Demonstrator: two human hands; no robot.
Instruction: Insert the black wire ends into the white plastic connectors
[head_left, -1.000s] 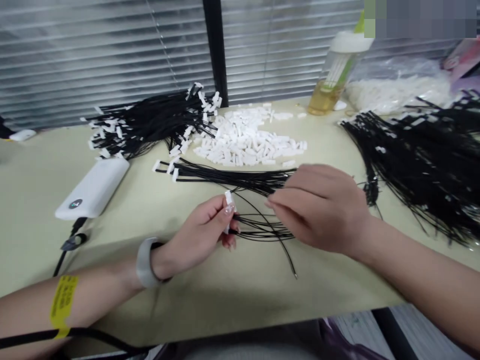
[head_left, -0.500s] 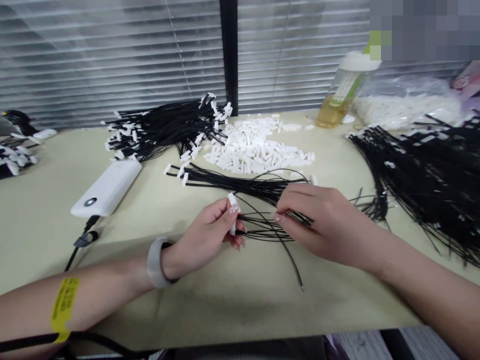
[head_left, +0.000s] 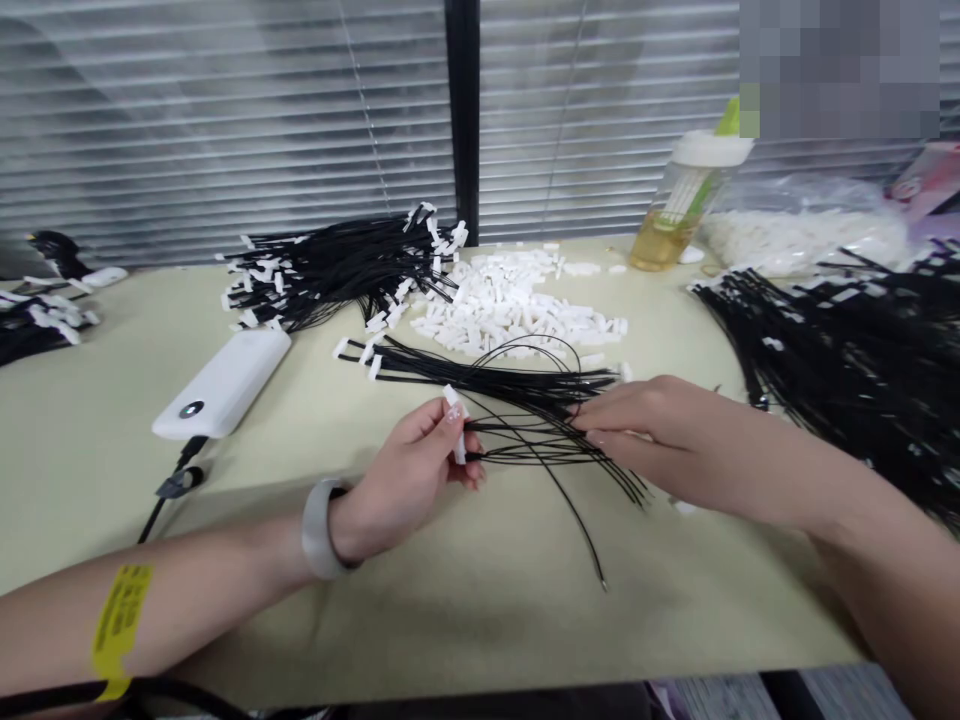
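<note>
My left hand point(head_left: 424, 455) pinches a white plastic connector point(head_left: 455, 425) between thumb and fingers. Several thin black wires point(head_left: 525, 457) run out of the connector to the right. My right hand point(head_left: 667, 440) is closed at the fingertips on black wires, and part of the grip is hidden. Below it, a fan of wire ends point(head_left: 634, 485) sticks out. One loose wire point(head_left: 574, 510) crosses the others and ends near the table's front in a small metal tip. Just behind both hands lies a bundle of finished-looking wires point(head_left: 480, 375) with white connectors at its left end.
Behind the bundle is a heap of white connectors point(head_left: 517, 305). Wired connectors are piled point(head_left: 330, 265) at the back left, near a white power bank point(head_left: 225, 385). A large pile of black wires point(head_left: 840, 360), a bottle point(head_left: 679, 205) and a plastic bag point(head_left: 810, 225) occupy the right.
My right hand has shifted a little to the right, and a fan of wire ends now shows below it. My left hand still holds the connector, slightly further left and more tilted.
</note>
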